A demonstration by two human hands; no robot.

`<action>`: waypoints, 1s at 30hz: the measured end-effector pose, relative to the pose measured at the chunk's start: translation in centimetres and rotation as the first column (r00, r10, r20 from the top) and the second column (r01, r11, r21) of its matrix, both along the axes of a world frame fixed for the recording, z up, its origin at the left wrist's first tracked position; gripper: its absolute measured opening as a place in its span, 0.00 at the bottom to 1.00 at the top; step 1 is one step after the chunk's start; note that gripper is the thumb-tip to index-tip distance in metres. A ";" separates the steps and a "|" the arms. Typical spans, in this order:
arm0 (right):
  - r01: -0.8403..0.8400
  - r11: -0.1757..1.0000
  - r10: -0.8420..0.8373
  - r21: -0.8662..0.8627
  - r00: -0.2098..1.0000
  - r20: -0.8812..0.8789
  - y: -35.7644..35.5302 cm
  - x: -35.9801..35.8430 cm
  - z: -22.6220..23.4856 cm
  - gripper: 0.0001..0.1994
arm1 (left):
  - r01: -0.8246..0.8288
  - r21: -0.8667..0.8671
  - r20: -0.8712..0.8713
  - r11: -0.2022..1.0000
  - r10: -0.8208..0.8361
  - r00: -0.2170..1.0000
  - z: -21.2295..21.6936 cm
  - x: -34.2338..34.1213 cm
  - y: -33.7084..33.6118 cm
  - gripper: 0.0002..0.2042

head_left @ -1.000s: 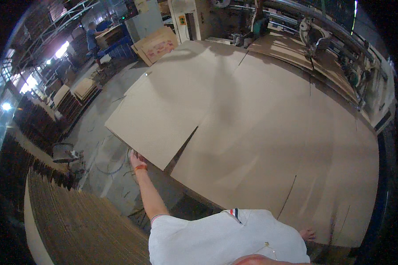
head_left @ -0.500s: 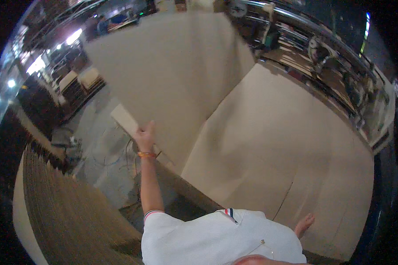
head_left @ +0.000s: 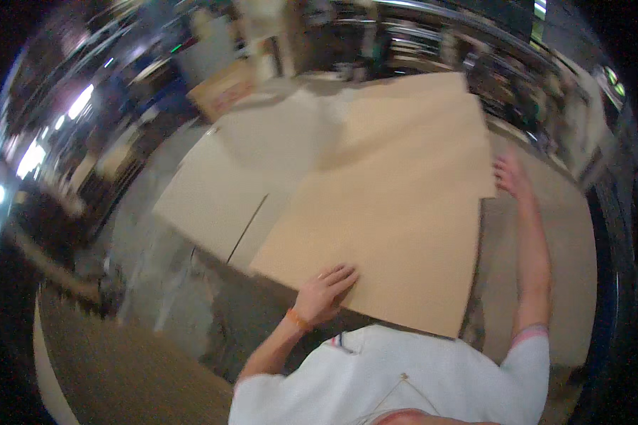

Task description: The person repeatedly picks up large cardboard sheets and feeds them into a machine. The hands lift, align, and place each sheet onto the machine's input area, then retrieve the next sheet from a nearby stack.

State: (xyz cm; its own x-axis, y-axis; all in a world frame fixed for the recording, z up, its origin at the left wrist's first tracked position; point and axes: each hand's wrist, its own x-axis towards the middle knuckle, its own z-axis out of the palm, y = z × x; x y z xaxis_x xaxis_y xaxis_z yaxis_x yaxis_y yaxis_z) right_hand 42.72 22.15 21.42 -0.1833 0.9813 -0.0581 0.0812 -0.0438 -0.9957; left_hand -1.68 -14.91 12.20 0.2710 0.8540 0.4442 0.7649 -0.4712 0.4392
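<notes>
Cardboard sheet (head_left: 390, 205), smooth, tan and notched, slants from centre toward one o'clock. Left hand (head_left: 326, 292), six o'clock, lies fingers flat on it; right hand (head_left: 512, 177), three o'clock, half-curls at its edge; whether either grips, I cannot tell.
</notes>
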 end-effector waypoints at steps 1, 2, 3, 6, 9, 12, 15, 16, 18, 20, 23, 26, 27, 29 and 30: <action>-0.083 0.991 0.085 -0.108 0.996 0.020 2.4 0.1 -1.0 0.34 | 0.002 0.034 -0.033 0.999 -0.001 0.999 -0.9 0.2 0.2 0.27; 0.163 0.977 -0.164 -0.137 0.986 0.007 1.8 -7.8 -1.0 0.30 | -0.085 0.011 -0.045 0.996 0.085 0.995 -0.7 -0.1 -0.6 0.25; 0.165 0.982 -0.153 -0.089 0.980 0.125 3.6 -9.3 -1.6 0.29 | -0.126 0.004 -0.037 0.992 0.126 0.991 -0.5 0.0 -0.9 0.23; -0.099 0.915 -0.253 0.392 0.615 0.747 9.4 -3.7 -4.3 0.27 | -0.064 0.080 0.025 0.995 0.062 0.998 -1.0 0.2 0.4 0.20; 0.228 0.972 -0.205 -0.051 0.937 0.284 4.1 -12.9 -0.8 0.29 | -0.244 0.130 0.107 0.961 0.231 0.967 -1.0 -0.2 -0.6 0.18; 0.213 0.975 -0.224 -0.070 0.936 -0.270 2.8 -12.6 -2.5 0.30 | -0.296 0.179 0.316 0.938 0.230 0.920 -1.1 1.1 1.3 0.16; 0.114 0.992 -0.053 0.055 0.765 -0.642 6.3 -11.9 -7.4 0.28 | -0.262 0.273 0.316 0.926 0.171 0.933 -2.3 -1.0 2.2 0.15; 0.064 0.998 -0.050 -0.003 0.755 -0.653 6.1 -13.1 -7.1 0.27 | -0.307 0.272 0.304 0.912 0.221 0.927 -2.0 -1.5 2.3 0.13; -0.041 0.992 -0.049 -0.117 0.734 -0.677 4.7 -14.9 -6.4 0.24 | -0.345 0.313 0.237 0.885 0.279 0.931 -1.6 -3.7 2.8 0.14; -0.157 0.984 0.088 -0.084 0.839 -0.537 1.3 -13.6 -5.2 0.25 | -0.445 0.295 0.140 0.845 0.423 0.895 -2.3 -6.8 3.1 0.16; 0.064 0.995 -0.063 0.077 0.998 -0.019 -7.4 -6.0 -6.7 0.22 | -0.464 0.330 0.160 0.823 0.435 0.886 -2.8 -10.7 5.0 0.18; 0.747 0.660 -0.718 0.078 0.597 0.357 -18.0 6.9 -12.7 0.21 | -0.413 0.365 0.124 0.835 0.396 0.910 -2.9 -14.7 6.7 0.20; 0.838 0.499 -0.755 0.219 0.296 0.585 -23.5 15.1 -16.6 0.22 | -0.373 0.362 0.150 0.855 0.341 0.928 -3.4 -16.0 7.6 0.22; 0.947 0.294 -0.131 0.131 -0.095 0.987 -35.2 26.2 -21.9 0.25 | -0.450 0.346 0.114 0.823 0.440 0.891 -3.5 -18.1 8.2 0.21; 0.972 0.222 0.237 -0.074 0.020 0.971 -40.8 29.2 -23.2 0.27 | -0.462 0.348 0.133 0.816 0.445 0.886 -3.4 -19.0 8.3 0.20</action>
